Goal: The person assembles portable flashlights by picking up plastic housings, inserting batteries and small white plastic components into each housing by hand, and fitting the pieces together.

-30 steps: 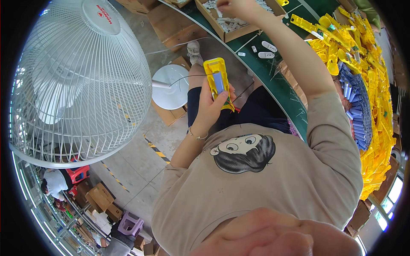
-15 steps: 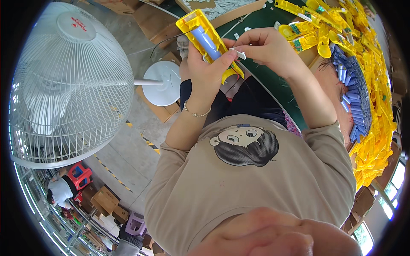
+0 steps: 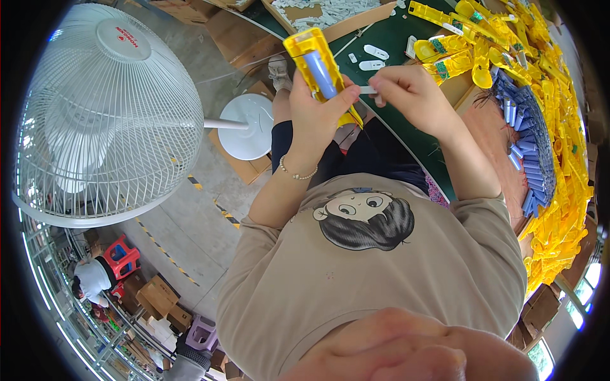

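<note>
My left hand (image 3: 311, 117) grips a long yellow plastic housing (image 3: 303, 44), tilted with its hollow side up. Inside the housing lies a blue cylindrical battery (image 3: 321, 75). Thin dark wires trail from the housing's ends. Close beside it, my right hand (image 3: 410, 95) pinches a small white plastic piece (image 3: 366, 90) between thumb and fingers. The tip of my left thumb touches the other end of that piece. Two white oval plastic parts (image 3: 376, 52) lie on the green tabletop (image 3: 406, 130) just beyond my right hand.
A pile of yellow housings (image 3: 559, 209) covers the right side, with a heap of blue batteries (image 3: 530, 159) before it. A cardboard box (image 3: 356, 26) of white parts stands at the far edge. A large white fan (image 3: 114, 120) fills the left. Two people sit at the lower left.
Both hands have come slightly nearer to me, with the housing and the white piece. The white piece has turned more level. The white oval parts now show beyond my right hand.
</note>
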`<state>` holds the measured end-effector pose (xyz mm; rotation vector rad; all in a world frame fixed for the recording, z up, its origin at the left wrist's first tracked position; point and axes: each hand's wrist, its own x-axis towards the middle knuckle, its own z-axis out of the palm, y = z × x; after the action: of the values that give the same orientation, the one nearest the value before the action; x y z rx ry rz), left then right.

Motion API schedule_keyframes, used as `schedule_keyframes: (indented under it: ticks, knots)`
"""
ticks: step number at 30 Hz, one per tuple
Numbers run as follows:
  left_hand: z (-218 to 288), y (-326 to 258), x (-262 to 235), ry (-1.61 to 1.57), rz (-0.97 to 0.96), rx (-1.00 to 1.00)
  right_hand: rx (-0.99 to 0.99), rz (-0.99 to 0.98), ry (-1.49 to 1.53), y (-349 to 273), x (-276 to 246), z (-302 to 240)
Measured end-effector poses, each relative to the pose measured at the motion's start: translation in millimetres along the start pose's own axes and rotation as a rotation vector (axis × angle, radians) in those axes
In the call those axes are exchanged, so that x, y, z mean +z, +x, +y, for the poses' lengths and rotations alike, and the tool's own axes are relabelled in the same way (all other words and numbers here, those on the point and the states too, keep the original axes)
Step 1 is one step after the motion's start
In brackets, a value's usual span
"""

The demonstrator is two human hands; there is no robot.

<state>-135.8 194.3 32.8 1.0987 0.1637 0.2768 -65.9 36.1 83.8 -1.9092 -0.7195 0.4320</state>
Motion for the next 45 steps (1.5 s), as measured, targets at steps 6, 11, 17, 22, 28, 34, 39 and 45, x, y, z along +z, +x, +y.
schedule_keyframes:
  ticks: [6, 11, 17, 22, 28, 34, 39, 45]
  knots:
    - [-8, -5, 3, 0.269, -0.060, -0.109, 0.217, -0.315, -0.447, 1, -15, 2]
    - [-25, -4, -3, 0.250, -0.136, -0.139, 0.193, -0.013, -0.172, 3, -21, 12]
    - [-38, -15, 4, 0.140, -0.351, -0.284, 0.246, 0.109, -0.151, 8, -13, 12]
    - [-33, -15, 2, 0.223, -0.414, -0.279, 0.105, 0.127, -0.617, 6, -16, 18]
    - [-33, -16, -4, 0.077, -0.563, -0.339, -0.150, -0.098, -0.297, 11, -29, 25]
    - [-23, -11, 3, -0.093, -0.528, -0.452, 0.079, -0.089, 0.002, 17, -28, 43]
    - [-8, 0, -3, -0.019, -0.642, -0.585, 0.196, -0.178, 0.024, 22, -41, 42]
    - [-23, 11, -16, -0.208, -0.257, -0.246, 0.186, 0.236, -0.175, 62, -120, 41]
